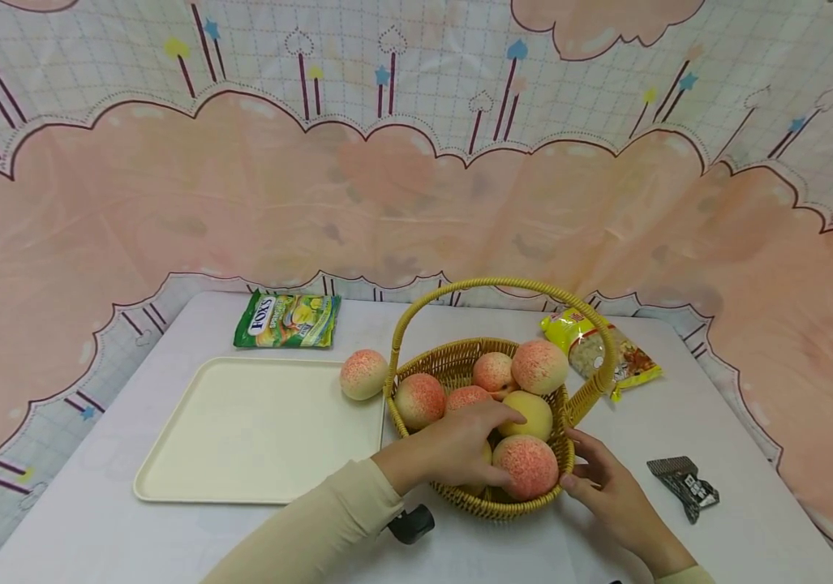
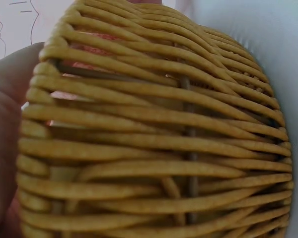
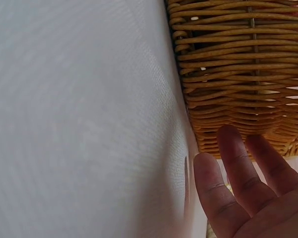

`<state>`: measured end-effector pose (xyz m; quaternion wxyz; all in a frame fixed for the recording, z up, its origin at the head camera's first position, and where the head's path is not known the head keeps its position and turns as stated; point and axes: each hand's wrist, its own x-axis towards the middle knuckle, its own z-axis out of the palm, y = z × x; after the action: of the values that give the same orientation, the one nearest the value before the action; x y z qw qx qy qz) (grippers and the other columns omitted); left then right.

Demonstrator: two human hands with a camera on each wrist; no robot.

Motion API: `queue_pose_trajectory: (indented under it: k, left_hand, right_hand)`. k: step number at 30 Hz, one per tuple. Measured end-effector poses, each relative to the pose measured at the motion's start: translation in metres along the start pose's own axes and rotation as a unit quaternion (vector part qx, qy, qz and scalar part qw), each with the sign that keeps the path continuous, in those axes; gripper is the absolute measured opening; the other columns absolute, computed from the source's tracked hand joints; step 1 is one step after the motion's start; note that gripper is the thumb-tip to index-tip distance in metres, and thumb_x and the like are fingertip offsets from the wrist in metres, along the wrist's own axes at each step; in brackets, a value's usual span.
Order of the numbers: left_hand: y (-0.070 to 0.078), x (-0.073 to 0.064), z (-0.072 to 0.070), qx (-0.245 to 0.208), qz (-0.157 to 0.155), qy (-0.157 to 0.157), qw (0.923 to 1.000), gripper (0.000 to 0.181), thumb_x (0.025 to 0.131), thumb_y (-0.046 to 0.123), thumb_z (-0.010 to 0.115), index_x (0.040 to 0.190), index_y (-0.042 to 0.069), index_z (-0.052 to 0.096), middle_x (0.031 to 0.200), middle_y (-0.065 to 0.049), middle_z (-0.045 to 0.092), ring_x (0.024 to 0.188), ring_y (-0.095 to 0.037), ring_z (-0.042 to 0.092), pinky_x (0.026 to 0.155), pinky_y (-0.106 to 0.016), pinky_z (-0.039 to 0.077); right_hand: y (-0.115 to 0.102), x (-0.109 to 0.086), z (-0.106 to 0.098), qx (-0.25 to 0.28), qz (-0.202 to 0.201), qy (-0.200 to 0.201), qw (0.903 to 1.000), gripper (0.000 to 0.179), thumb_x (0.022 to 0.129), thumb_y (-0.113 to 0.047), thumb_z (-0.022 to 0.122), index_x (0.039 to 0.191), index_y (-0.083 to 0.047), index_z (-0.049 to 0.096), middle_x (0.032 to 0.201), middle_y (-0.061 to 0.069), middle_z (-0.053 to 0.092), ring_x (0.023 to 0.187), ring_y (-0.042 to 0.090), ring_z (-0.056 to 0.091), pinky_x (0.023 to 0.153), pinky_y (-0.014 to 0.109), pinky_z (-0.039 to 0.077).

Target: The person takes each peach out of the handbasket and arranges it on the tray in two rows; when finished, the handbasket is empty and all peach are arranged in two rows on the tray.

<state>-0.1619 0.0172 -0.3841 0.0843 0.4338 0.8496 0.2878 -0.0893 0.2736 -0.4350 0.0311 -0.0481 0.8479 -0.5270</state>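
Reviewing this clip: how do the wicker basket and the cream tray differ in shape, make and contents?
Shape: the basket is deep, rounded and topped by a tall arched handle; the tray is shallow and roughly rectangular, with no handle showing.
Make: the basket is woven and yellow-brown; the tray looks smooth and cream.
Contents: the basket holds several round fruits; the tray's middle is bare.
Shared: both rest on the white tabletop.

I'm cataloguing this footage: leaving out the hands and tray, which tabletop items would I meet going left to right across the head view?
Fox's packet → loose peach → wicker basket → yellow packet → small dark packet.
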Motion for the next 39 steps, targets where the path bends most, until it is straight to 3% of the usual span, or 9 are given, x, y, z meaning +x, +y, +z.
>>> queue_pose_trajectory:
  k: [10, 22, 29, 35, 39]
  left_hand:
    - [0.002, 0.005, 0.002, 0.009, -0.002, -0.025, 0.9996, 0.068, 0.081, 0.04, 0.085, 0.136, 0.012, 0.058, 0.131, 0.004, 0.059, 0.118, -0.004, 0.052, 0.101, -0.021, 0.041]
    - [0.001, 0.006, 0.004, 0.009, -0.011, -0.04, 0.9991, 0.063, 0.081, 0.039, 0.085, 0.134, 0.015, 0.06, 0.129, 0.007, 0.061, 0.115, -0.002, 0.054, 0.097, -0.02, 0.043]
    - [-0.003, 0.003, 0.003, -0.039, -0.021, -0.025, 0.9987, 0.062, 0.081, 0.038, 0.085, 0.134, 0.016, 0.06, 0.124, 0.009, 0.061, 0.106, 0.001, 0.054, 0.094, -0.019, 0.045]
    - [-0.003, -0.005, -0.004, -0.075, -0.023, -0.008, 0.9969, 0.061, 0.082, 0.035, 0.084, 0.134, 0.015, 0.059, 0.128, 0.007, 0.059, 0.113, -0.002, 0.053, 0.096, -0.021, 0.044]
    - [-0.003, -0.011, -0.012, -0.104, -0.026, 0.005, 0.9942, 0.06, 0.081, 0.031, 0.085, 0.133, 0.015, 0.059, 0.125, 0.007, 0.06, 0.108, -0.002, 0.055, 0.091, -0.02, 0.047]
  right_hand:
    - [0.001, 0.0, 0.0, 0.004, -0.009, 0.001, 1.0, 0.059, 0.097, -0.007, 0.064, 0.15, -0.002, 0.037, 0.139, 0.034, 0.046, 0.101, 0.016, 0.063, 0.077, 0.029, 0.055]
    - [0.003, 0.0, -0.001, 0.004, -0.009, 0.001, 1.0, 0.059, 0.098, -0.007, 0.063, 0.15, -0.002, 0.037, 0.14, 0.034, 0.045, 0.101, 0.016, 0.062, 0.077, 0.029, 0.055]
    - [0.002, 0.0, -0.001, 0.0, -0.005, -0.001, 1.0, 0.059, 0.098, -0.008, 0.063, 0.15, -0.002, 0.037, 0.14, 0.034, 0.045, 0.102, 0.019, 0.063, 0.077, 0.03, 0.055]
    - [0.0, 0.001, -0.001, 0.007, 0.004, -0.006, 0.9999, 0.06, 0.099, -0.009, 0.063, 0.151, -0.002, 0.035, 0.141, 0.035, 0.043, 0.107, 0.029, 0.062, 0.077, 0.029, 0.055]
    - [0.001, 0.0, 0.0, 0.011, -0.002, -0.003, 0.9999, 0.06, 0.098, -0.007, 0.063, 0.151, -0.001, 0.035, 0.141, 0.035, 0.044, 0.105, 0.023, 0.062, 0.077, 0.03, 0.055]
